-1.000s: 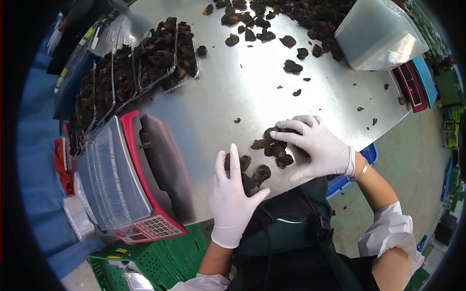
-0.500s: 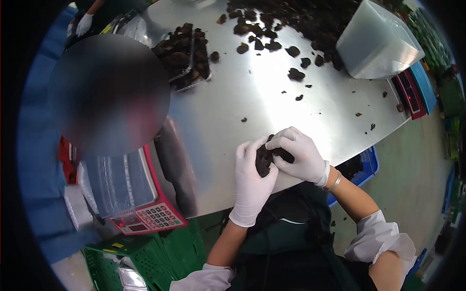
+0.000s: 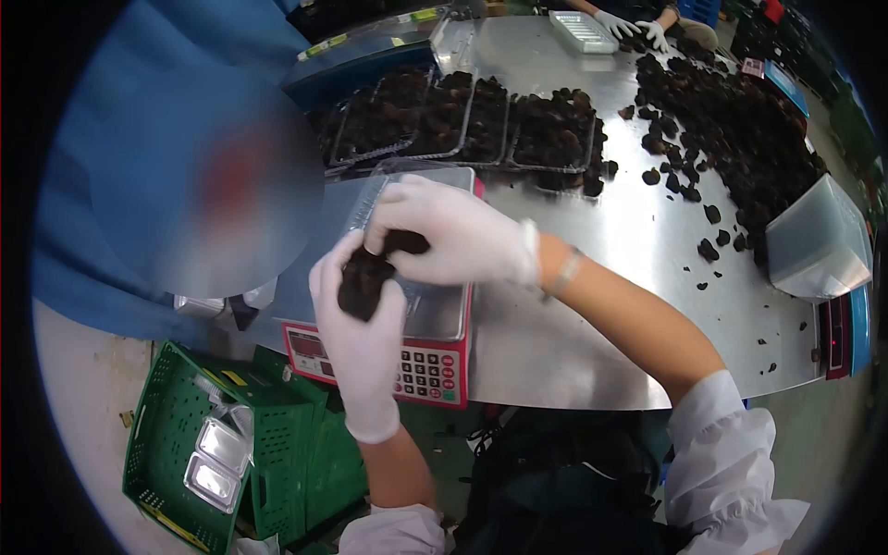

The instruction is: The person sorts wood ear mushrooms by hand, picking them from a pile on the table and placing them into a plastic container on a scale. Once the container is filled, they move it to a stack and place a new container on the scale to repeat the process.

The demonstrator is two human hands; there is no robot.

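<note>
Both of my gloved hands are over the steel platform of a red-and-white digital scale (image 3: pixel 433 377). My left hand (image 3: pixel 356 365) is closed around dark, crinkled pieces that look like wood ear mushrooms (image 3: pixel 363 287). My right hand (image 3: pixel 453 231) pinches another dark mushroom piece (image 3: pixel 405 242) just beside them. Partly hidden behind my fingers, a clear plastic tray (image 3: pixel 368 202) rests on the platform. The exact number of pieces in my hands cannot be made out.
Filled clear trays (image 3: pixel 555 139) stand behind the scale. A large mushroom heap (image 3: pixel 731 139) spreads over the steel table (image 3: pixel 573 342), near a translucent bin (image 3: pixel 819 240). A co-worker's gloved hands (image 3: pixel 638 30) are at the far end. Green crates (image 3: pixel 277 462) stand below left.
My hands have moved from the table's front edge to above the scale, still holding dark pieces. The view has swung left, bringing filled trays and a co-worker's hands into sight.
</note>
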